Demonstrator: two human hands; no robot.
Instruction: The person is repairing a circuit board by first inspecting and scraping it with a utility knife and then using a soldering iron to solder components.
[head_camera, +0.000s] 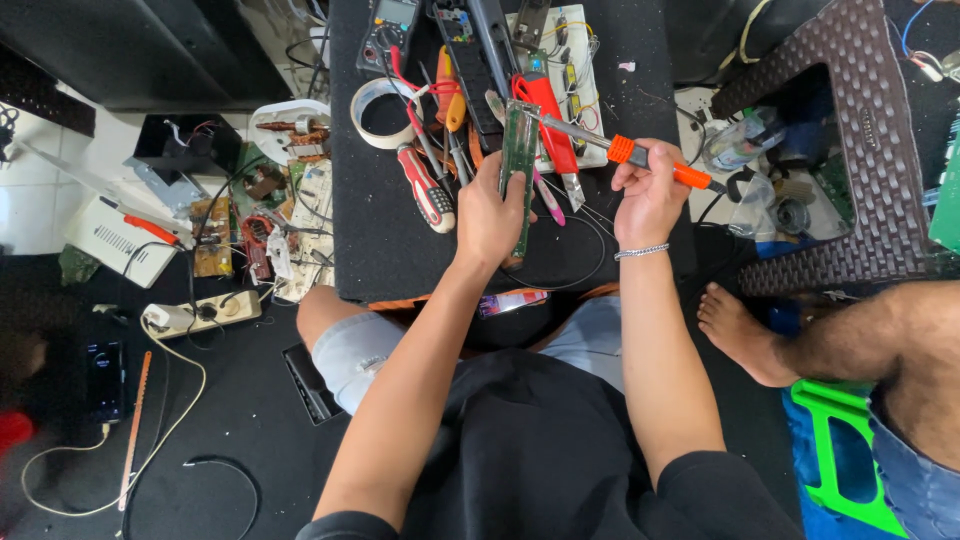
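Note:
My left hand (487, 212) grips a long narrow green circuit board (519, 150), holding it on edge above the black work mat (380, 240). My right hand (650, 195) holds a soldering iron with an orange handle (655, 162); its metal tip (540, 118) points left and meets the upper part of the board. A bracelet sits on my right wrist.
Screwdrivers (425, 185), a roll of tape (378, 108), a multimeter (388, 25), red cutters and other boards crowd the mat's far end. A power strip (205, 310), a phone (103, 380) and electronics parts lie on the floor at left. Another person's leg and bare foot (740, 335) are at right beside a brown woven stool (860, 150).

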